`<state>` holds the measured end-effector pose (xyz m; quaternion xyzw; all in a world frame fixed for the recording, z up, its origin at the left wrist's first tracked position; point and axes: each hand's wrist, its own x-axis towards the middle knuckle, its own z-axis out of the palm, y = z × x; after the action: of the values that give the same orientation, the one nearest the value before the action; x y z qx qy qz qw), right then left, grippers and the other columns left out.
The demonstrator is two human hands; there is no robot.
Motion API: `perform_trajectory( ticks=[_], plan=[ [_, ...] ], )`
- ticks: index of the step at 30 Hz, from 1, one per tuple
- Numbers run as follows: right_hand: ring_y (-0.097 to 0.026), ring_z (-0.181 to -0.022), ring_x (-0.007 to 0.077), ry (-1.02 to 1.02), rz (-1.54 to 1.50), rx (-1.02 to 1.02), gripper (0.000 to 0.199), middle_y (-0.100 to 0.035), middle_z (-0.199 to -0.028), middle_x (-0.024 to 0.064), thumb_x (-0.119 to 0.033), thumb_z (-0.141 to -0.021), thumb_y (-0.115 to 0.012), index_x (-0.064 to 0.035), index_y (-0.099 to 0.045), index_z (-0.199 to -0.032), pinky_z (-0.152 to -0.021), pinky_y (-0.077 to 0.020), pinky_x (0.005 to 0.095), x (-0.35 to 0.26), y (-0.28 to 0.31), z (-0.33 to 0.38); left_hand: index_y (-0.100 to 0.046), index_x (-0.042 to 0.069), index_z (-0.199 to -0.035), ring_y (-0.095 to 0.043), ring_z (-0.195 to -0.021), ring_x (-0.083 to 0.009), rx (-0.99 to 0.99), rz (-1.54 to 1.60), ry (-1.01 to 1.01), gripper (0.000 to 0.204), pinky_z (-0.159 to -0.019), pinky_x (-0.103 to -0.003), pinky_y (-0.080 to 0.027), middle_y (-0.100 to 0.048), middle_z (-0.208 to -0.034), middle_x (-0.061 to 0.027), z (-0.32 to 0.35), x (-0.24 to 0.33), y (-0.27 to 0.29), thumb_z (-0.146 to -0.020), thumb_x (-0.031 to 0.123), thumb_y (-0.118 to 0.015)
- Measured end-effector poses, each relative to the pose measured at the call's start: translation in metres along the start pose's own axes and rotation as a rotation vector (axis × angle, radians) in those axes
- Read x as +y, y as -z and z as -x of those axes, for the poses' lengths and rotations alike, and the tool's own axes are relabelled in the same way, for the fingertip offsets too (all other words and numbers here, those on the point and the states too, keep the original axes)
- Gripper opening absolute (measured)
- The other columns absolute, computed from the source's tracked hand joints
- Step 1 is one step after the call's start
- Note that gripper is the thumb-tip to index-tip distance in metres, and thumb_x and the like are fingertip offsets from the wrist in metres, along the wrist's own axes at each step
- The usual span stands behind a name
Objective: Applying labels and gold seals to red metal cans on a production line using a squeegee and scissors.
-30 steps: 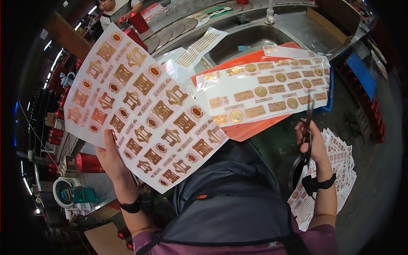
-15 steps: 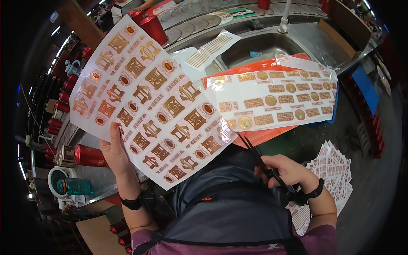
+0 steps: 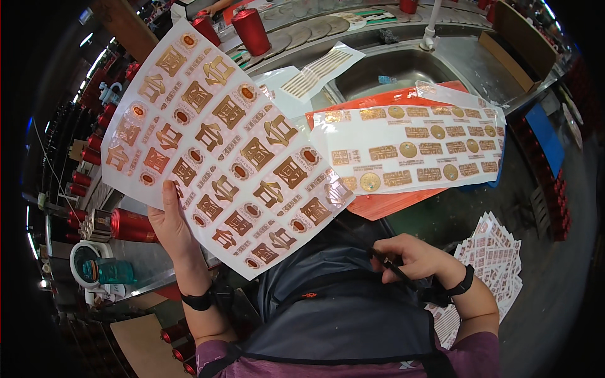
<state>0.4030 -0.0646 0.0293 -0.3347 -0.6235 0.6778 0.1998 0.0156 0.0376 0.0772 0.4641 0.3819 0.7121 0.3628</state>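
Observation:
My left hand [image 3: 173, 227] grips a large white sheet of decals [image 3: 217, 179] by its lower left edge, thumb on the printed face. Gold and brown characters and small red-brown ovals cover this sheet, which is held up at a slant. Black scissors [image 3: 396, 269] are in my closed right hand [image 3: 416, 257], just right of the sheet's lower corner and apart from it. Their blades are hard to see against my dark apron. Beyond lies another decal sheet [image 3: 384, 162] with gold discs and blocks, on top of a red sheet [image 3: 372, 206].
A metal sink [image 3: 409, 66] is at the back, with a striped sheet [image 3: 318, 69] at its left. Fanned decal sheets [image 3: 488, 252] are stacked low on the right. Red canisters [image 3: 251, 31] stand at the back and left, near a teal bottle [image 3: 116, 271].
My right hand has drawn the scissors back from the sheet's lower corner, and the blades have turned and show less. My left hand holds the sheet almost as before. The view has shifted slightly.

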Motion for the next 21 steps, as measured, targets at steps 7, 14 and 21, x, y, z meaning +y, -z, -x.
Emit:
perform_trajectory(
  ticks=[7,14,21],
  plan=[
    [-0.051,-0.067,0.0084,0.07,0.009,0.015,0.041,-0.056,-0.075,-0.0007,-0.037,-0.077,-0.081,-0.0053,-0.057,-0.089,-0.06,-0.0426,0.0263,0.009,-0.001,-0.002,-0.055,-0.004,-0.124,-0.063,-0.107,-0.0176,-0.014,0.029,0.001,0.029,-0.094,-0.031,-0.05,-0.063,-0.121,-0.0138,0.001,0.001,-0.002,-0.098,0.009,-0.053],
    [-0.054,-0.066,0.0199,-0.015,0.155,0.028,0.079,-0.053,-0.073,0.0052,-0.075,-0.058,-0.074,-0.0058,-0.054,-0.091,-0.061,-0.0436,0.0329,0.01,0.001,-0.005,-0.053,-0.004,-0.126,-0.065,-0.103,-0.0185,0.009,-0.035,-0.053,0.033,-0.088,-0.032,-0.055,-0.063,-0.122,-0.0143,-0.001,0.006,-0.013,-0.1,0.016,-0.052],
    [-0.058,-0.07,0.0284,-0.057,0.294,-0.012,0.079,-0.054,-0.074,0.0093,-0.073,-0.059,-0.075,-0.0048,-0.053,-0.093,-0.064,-0.0449,0.0373,0.0,-0.001,-0.011,-0.055,-0.005,-0.125,-0.064,-0.103,-0.0163,0.005,0.04,-0.065,0.029,-0.089,-0.03,-0.052,-0.063,-0.12,-0.0141,-0.002,0.009,-0.022,-0.099,0.008,-0.052]
  ],
)
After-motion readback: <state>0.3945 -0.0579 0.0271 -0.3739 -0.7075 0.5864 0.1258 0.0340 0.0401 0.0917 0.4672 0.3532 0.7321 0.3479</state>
